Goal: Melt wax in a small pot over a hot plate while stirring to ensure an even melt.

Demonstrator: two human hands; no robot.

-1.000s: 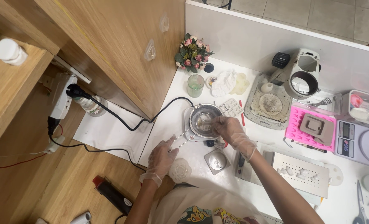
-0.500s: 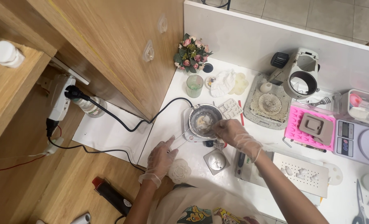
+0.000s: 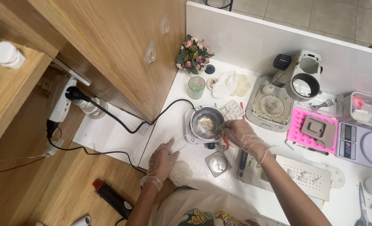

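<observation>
White worktop: gloved left hand grips small steel melting pot by its wire handle; right hand, loosely curled at the rim; contents look partly melted.

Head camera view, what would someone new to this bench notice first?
Probably the two gloved hands at the small metal pot in the middle of the white table: the left hand is at its wire handle and the right hand is at its rim. Next, the bright pink mold tray to the right, and the little bouquet of pink flowers in the far corner.
</observation>
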